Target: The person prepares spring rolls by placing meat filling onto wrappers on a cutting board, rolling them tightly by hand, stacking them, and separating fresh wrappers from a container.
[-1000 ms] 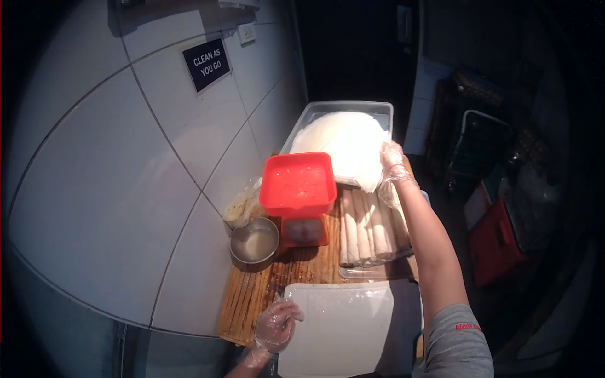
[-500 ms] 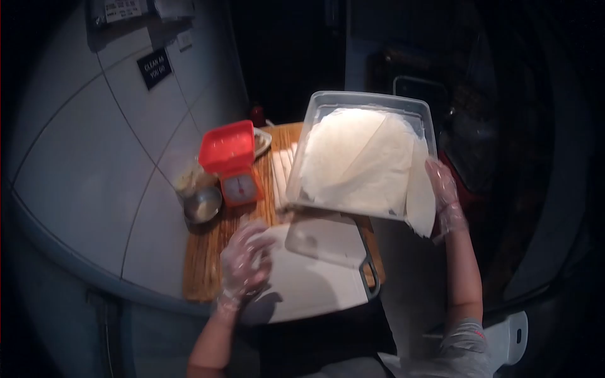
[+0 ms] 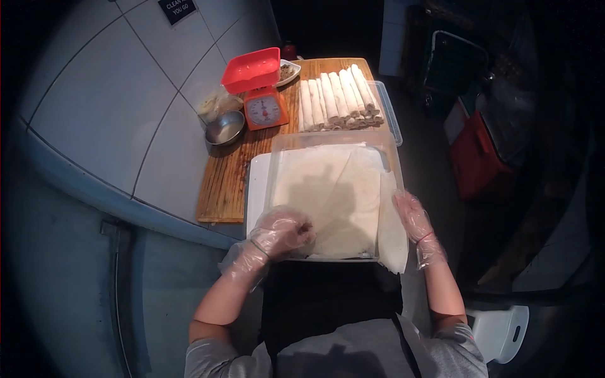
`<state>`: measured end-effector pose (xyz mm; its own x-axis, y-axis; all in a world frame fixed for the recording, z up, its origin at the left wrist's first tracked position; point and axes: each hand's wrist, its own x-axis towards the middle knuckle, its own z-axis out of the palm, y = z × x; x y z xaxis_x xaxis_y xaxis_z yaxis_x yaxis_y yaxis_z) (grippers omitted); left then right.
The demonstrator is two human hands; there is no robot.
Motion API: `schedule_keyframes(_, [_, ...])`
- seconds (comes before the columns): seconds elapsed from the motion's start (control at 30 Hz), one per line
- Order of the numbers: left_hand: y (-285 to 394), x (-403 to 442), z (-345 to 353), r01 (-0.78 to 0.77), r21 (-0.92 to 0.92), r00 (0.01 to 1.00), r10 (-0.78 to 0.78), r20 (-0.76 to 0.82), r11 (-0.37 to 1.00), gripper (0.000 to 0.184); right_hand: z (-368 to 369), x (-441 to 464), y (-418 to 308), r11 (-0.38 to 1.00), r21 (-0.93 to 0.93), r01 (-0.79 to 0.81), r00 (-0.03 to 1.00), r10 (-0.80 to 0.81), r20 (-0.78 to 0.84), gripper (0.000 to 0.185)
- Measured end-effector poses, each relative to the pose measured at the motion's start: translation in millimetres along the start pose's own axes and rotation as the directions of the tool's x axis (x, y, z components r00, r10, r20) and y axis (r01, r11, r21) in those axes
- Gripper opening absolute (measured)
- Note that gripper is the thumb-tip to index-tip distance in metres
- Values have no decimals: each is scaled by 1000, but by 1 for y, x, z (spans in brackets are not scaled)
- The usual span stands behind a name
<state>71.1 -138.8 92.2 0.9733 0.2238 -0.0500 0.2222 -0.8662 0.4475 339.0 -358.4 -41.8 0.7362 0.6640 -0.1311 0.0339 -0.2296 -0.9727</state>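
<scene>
A clear plastic tub (image 3: 335, 140) holds a stack of thin, pale round wrapper sheets (image 3: 359, 208). One sheet (image 3: 394, 233) is folded over the tub's right side and hangs past the near right corner. My right hand (image 3: 414, 219), in a clear plastic glove, grips the tub's right edge beside that sheet. At the near left corner is my left hand (image 3: 282, 234), gloved too, its fingers curled over the rim. Whatever those fingers hold, if anything, is hidden. Beneath the tub, a white cutting board (image 3: 257, 179) shows along the left.
Behind the tub, several white rolls (image 3: 340, 97) are stacked beside a clear lid or tray (image 3: 387, 116). An orange kitchen scale (image 3: 266, 110) with a red pan, a metal bowl (image 3: 225, 128) and a small dish (image 3: 288, 72) stand on the wooden table (image 3: 220, 195). A tiled wall borders the left.
The tub has come down and nearer, onto the cutting board, exposing the rolls behind it. My left hand has moved from above the board to the tub's near left corner.
</scene>
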Motion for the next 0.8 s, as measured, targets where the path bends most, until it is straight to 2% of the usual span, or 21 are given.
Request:
schedule_keyframes(0.07, [-10, 4, -4, 21, -82, 1000, -21, 1, 996, 27, 6, -10, -37, 939, -284, 193, 972, -223, -78, 54])
schedule_keyframes(0.1, [-12, 7, -7, 56, -200, 998, -57, 3, 978, 27, 9, -18, -61, 866, -423, 266, 938, -334, -94, 55])
schedule_keyframes(0.17, [-16, 12, -10, 120, -425, 992, -121, 26, 897, 26, 8, -34, -98, 600, -699, 389, 845, -535, 12, 54])
schedule_keyframes(0.2, [-14, 13, -12, 69, -337, 996, -43, 84, 939, 27, 7, -38, -109, 425, -801, 421, 787, -610, 90, 54])
schedule_keyframes(0.27, [-7, 15, -16, -61, -167, 971, 97, 217, 984, 29, 5, -40, -117, 406, -706, 581, 778, -531, 335, 50])
schedule_keyframes(0.3, [-8, 15, -13, -68, -141, 968, 99, 230, 988, 30, 4, -41, -119, 406, -642, 650, 749, -483, 453, 48])
schedule_keyframes(0.37, [-13, 13, -1, -78, -90, 961, 99, 257, 993, 32, 10, -34, -120, 375, -614, 695, 715, -447, 537, 44])
schedule_keyframes(0.4, [-11, 12, 4, -85, -110, 975, 105, 197, 990, 32, 15, -28, -120, 360, -595, 718, 694, -429, 578, 43])
schedule_keyframes(0.47, [-7, 11, 13, -99, -142, 992, 109, 67, 985, 32, 25, -14, -119, 302, -667, 681, 732, -281, 620, 30])
schedule_keyframes(0.57, [-23, 7, 26, -216, 7, 974, 216, -61, 976, 33, 28, 0, -126, 229, -684, 692, 718, -130, 684, 17])
schedule_keyframes(0.6, [-20, 5, 24, -205, -1, 977, 205, -54, 979, 33, 26, 2, -127, 214, -676, 705, 703, -88, 706, 13])
schedule_keyframes(0.7, [-19, 8, 17, -203, -56, 978, 201, -49, 978, 28, 14, 5, -133, 342, -615, 711, 693, -193, 694, 15])
schedule_keyframes(0.77, [-31, 15, 15, -236, -136, 971, 230, -60, 962, 23, -5, 11, -145, 476, -434, 765, 628, -400, 668, 13])
schedule_keyframes(0.8, [-33, 18, 4, -71, -371, 997, 57, -51, 926, 25, -16, 12, -146, 523, -330, 786, 596, -496, 632, 14])
